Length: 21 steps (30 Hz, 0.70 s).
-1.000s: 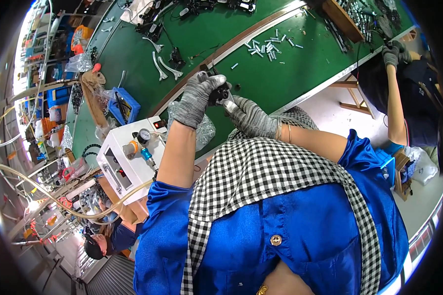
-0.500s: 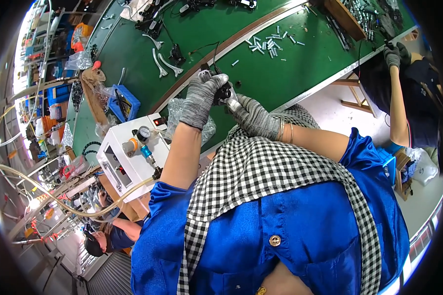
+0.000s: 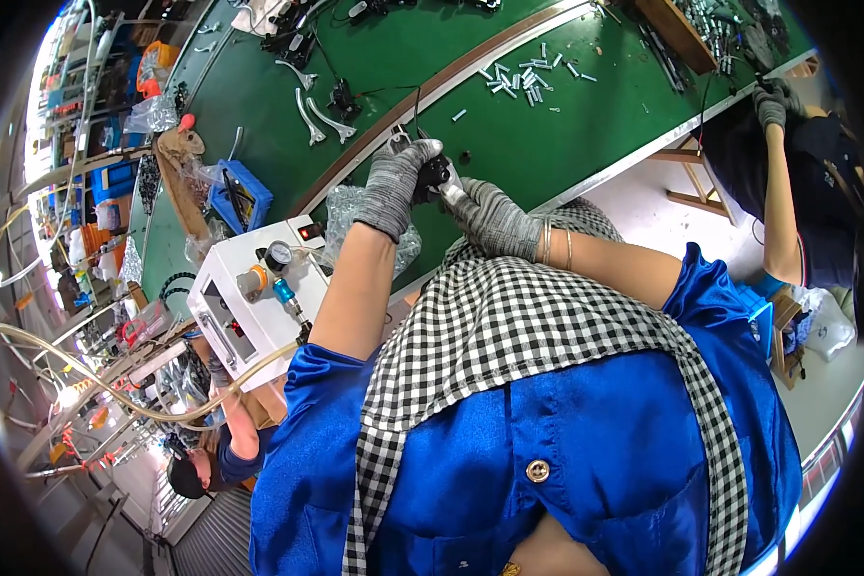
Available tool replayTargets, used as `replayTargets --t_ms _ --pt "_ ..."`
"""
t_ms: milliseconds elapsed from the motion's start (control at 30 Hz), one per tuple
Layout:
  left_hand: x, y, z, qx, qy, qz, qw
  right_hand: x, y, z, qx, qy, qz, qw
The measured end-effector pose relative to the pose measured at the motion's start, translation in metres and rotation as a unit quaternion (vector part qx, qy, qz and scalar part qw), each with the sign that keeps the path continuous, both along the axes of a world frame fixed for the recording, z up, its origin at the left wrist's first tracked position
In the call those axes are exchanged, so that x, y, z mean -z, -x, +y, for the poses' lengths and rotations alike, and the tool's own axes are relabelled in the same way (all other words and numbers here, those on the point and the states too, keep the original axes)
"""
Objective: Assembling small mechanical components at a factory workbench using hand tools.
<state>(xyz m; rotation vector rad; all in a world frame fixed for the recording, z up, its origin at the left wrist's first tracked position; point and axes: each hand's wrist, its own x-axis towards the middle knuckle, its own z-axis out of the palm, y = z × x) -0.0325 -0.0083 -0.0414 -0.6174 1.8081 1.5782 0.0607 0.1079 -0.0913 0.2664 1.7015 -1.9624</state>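
Observation:
Both my hands wear grey knit gloves and meet over the near edge of the green table. My left hand [image 3: 392,189] is closed around a black lever housing [image 3: 432,175] with a thin black cable running up from it. Its thumb presses along the top of the part. From the other side, my right hand [image 3: 494,221] pinches the lower end of the same piece, where a light metal bit shows at the fingertips. The fingers cover much of the housing, so its exact shape is hidden. Curved silver levers [image 3: 309,122] lie beyond my left hand.
Small silver pins [image 3: 530,84] are scattered on the green table [image 3: 586,125]. A white machine box [image 3: 235,322] with a gauge stands left, near a blue tray [image 3: 259,217] and clear plastic wrap [image 3: 344,213]. One co-worker [image 3: 787,182] is at right, another [image 3: 223,451] at lower left.
My hands keep hold of the black lever housing, with only a slight shift and turn of it. At lower left the co-worker's arm has moved.

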Motion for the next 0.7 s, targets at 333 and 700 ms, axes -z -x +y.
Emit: replayTargets --t_ms 333,700 --pt "-0.002 -0.009 0.010 0.026 -0.007 0.070 0.997 -0.009 -0.011 0.000 0.103 -0.013 0.046 0.993" --pt "-0.019 -0.005 0.005 0.124 -0.007 0.114 0.986 -0.019 -0.011 0.005 0.052 -0.055 0.117 0.990"
